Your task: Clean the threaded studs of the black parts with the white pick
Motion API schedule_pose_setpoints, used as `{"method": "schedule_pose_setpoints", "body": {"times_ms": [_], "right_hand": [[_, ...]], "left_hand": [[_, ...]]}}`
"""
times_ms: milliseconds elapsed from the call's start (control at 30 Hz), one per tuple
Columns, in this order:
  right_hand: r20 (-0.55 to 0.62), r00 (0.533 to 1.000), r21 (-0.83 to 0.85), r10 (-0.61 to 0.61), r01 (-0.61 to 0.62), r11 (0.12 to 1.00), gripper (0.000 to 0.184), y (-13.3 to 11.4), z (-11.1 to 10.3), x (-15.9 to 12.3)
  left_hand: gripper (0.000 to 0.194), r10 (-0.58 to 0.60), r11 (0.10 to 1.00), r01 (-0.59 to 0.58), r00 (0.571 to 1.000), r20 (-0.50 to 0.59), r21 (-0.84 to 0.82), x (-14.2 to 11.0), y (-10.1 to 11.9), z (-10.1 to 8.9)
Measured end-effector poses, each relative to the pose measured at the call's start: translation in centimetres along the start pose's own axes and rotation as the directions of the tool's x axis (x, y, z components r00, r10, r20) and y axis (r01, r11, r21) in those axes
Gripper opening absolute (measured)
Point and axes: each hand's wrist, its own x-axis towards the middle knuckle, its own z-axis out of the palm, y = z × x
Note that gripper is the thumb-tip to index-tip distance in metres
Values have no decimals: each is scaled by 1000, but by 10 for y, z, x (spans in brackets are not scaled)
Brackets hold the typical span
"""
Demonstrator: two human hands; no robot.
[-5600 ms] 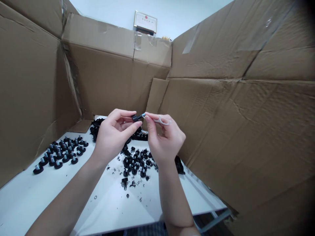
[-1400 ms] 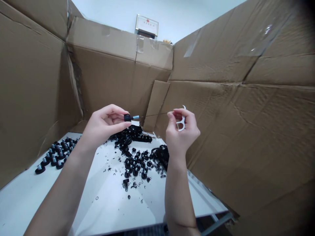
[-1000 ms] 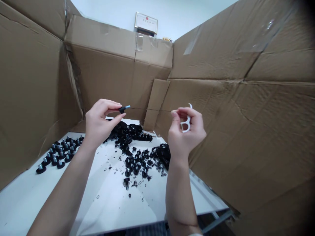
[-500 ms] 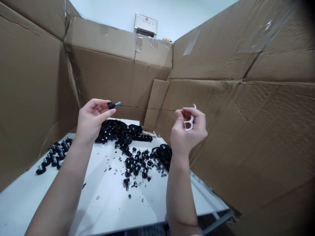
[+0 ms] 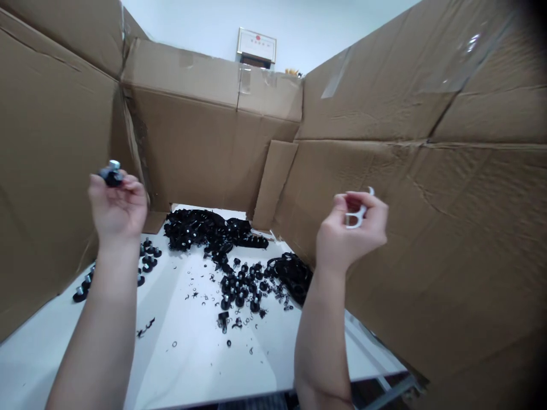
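A silver-studded round black knob (image 5: 112,178) is pinched by the left hand (image 5: 122,209), a white looped plastic tool (image 5: 360,214) gripped by the right hand (image 5: 356,233), standing black knobs (image 5: 147,266) below the left fingers seemingly finished, the black knob cluster (image 5: 240,300) between both hands seemingly pending.

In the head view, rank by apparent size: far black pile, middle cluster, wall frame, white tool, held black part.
1. Far black pile
2. Middle cluster
3. Wall frame
Then white tool and held black part, unranked: similar-looking, both partly hidden.
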Motion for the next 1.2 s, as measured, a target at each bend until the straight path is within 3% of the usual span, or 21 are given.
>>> {"method": "schedule_pose_setpoints", "body": {"times_ms": [100, 200, 267, 367, 467, 533, 600, 667, 733, 867, 1000, 1100, 1200], "right_hand": [[-8, 998, 1, 70, -70, 998, 8, 12, -3, 11], [118, 991, 31, 60, -64, 997, 10, 15, 1, 8], [285, 958, 38, 29, -41, 998, 9, 12, 7, 1], [506, 862, -2, 32, -36, 999, 10, 5, 17, -12], [563, 824, -6, 72, -83, 997, 11, -5, 23, -21], [595, 796, 64, 111, -185, 981, 14, -16, 23, -26], [729, 671, 214, 133, -407, 888, 21, -29, 20, -30], [849, 526, 335, 52, -612, 716, 26, -40, 17, -33], [888, 460, 370, -5, -708, 601, 26, -49, 13, -35], [888, 460, 415, -31, -767, 490, 12, -58, 10, -38], [881, 472, 439, -29, -794, 421, 11, -62, 11, -42], [883, 469, 428, -19, -790, 440, 14, -65, 11, -46], [856, 514, 405, 57, -735, 544, 17, -67, 11, -50]], "left_hand": [[31, 15, 1000, -17, 993, -119, -15, 10, 11, -18], [32, -33, 999, 34, 988, -152, 5, 9, 8, -14], [29, -95, 994, 100, 986, -134, 33, 3, 0, 4], [30, -189, 978, 194, 979, -75, 77, -13, -11, 41], [33, -292, 951, 291, 956, -1, 107, -31, -15, 77], [30, -335, 937, 330, 942, 23, 117, -42, -16, 96], [28, -371, 921, 359, 927, 62, 150, -53, -17, 108], [26, -398, 906, 369, 909, 123, 206, -61, -18, 117], [25, -401, 900, 349, 897, 186, 260, -67, -18, 121], [21, -350, 913, 267, 902, 254, 310, -71, -18, 125], [18, -251, 935, 166, 935, 253, 314, -73, -21, 127], [17, -186, 943, 98, 948, 257, 320, -74, -23, 129], [16, -138, 929, 42, 962, 237, 367, -74, -24, 129]]}}
